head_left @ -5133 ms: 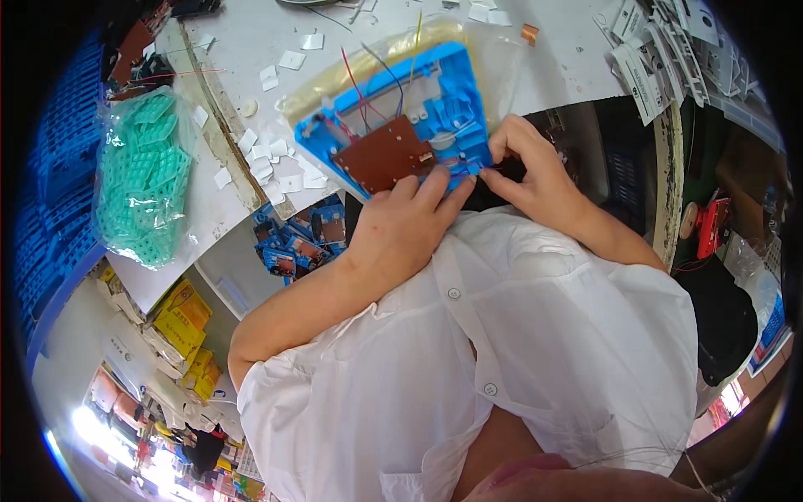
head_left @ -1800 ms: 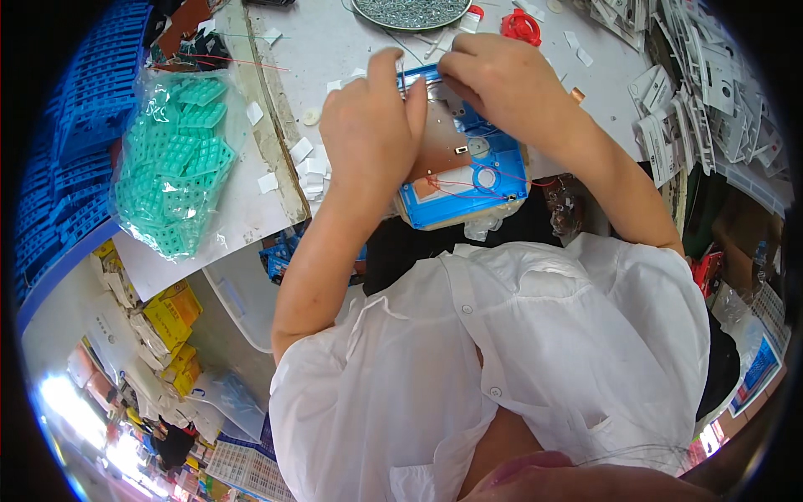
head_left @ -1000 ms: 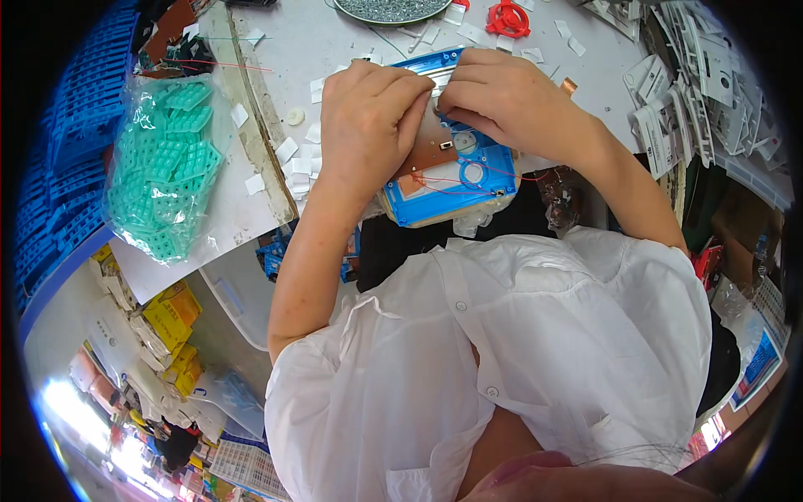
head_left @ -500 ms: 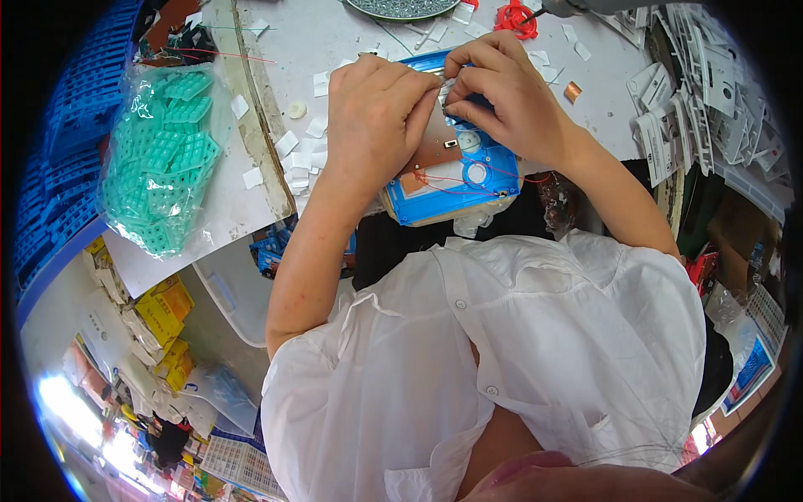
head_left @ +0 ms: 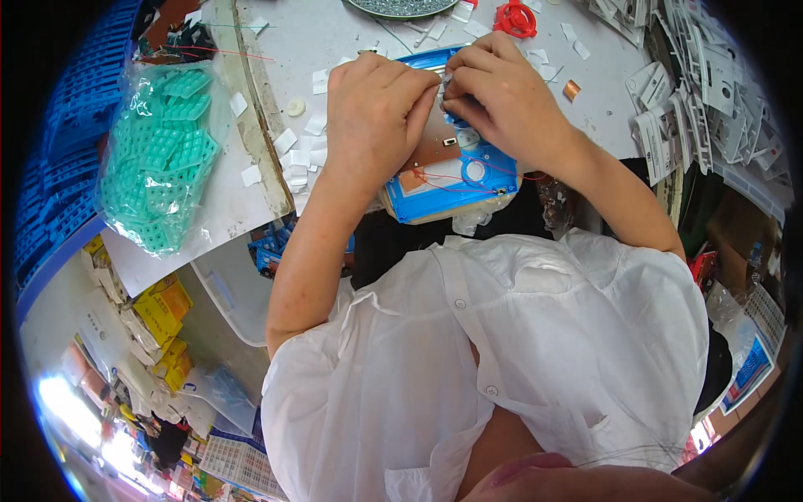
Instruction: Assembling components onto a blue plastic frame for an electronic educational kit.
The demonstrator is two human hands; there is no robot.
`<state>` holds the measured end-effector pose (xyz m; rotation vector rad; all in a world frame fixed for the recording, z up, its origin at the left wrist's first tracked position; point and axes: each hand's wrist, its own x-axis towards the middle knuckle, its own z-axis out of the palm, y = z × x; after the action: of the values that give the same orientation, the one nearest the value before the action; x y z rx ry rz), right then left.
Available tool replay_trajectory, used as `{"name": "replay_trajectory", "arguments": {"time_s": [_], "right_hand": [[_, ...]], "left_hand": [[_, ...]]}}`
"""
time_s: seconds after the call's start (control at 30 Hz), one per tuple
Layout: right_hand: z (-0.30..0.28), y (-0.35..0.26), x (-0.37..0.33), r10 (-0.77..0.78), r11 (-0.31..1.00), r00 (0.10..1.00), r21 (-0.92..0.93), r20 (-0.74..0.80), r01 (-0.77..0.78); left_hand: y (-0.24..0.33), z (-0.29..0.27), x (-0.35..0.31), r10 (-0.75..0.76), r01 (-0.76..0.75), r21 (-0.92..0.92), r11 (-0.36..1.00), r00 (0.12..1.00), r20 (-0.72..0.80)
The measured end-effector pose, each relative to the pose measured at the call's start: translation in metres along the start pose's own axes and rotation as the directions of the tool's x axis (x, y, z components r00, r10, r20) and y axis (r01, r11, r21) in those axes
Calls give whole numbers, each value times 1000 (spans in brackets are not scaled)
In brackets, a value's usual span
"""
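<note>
A blue plastic housing lies at the table's front edge, its inside facing up. A brown circuit board sits in it, with thin red wires running over the lower part to the right. My left hand is over the housing's left side, thumb and forefinger pinched together above the board. My right hand covers the upper right side, its fingers closed in a pinch close to the left fingertips. Something small and pale shows between the two sets of fingertips, too hidden to name.
Green button pads fill a clear bag on the left, beside stacked blue trays. White pieces are scattered near my left wrist. A red ring-shaped part and a plate of small metal parts lie behind; white plastic parts pile up right.
My right fingers have drawn closer together and shifted slightly, covering more of the housing. The grey tool tip over the red part has left the view. My left hand stays almost in place.
</note>
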<state>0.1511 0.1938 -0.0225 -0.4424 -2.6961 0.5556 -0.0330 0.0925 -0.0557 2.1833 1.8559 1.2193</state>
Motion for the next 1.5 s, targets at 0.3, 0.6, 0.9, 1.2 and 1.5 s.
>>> {"name": "replay_trajectory", "arguments": {"time_s": [0.3,0.6,0.9,1.2,1.5], "right_hand": [[-3,-17,-32,-7,989,1000,-147,8,8],[-14,-1,-40,95,993,988,84,-125,-85],[-30,1,-56,205,974,970,121,-129,-189],[-36,-1,-57,192,977,973,114,-127,-178],[-16,0,-59,88,996,991,44,-101,-84]], "left_hand": [[3,-2,1,-14,13,-41,999,1000,-27],[13,-20,17,-16,13,19,1000,976,218],[24,-28,51,58,-221,204,954,800,597],[57,-15,78,29,-425,285,859,597,802],[35,-16,103,-124,-243,335,910,613,780]]}}
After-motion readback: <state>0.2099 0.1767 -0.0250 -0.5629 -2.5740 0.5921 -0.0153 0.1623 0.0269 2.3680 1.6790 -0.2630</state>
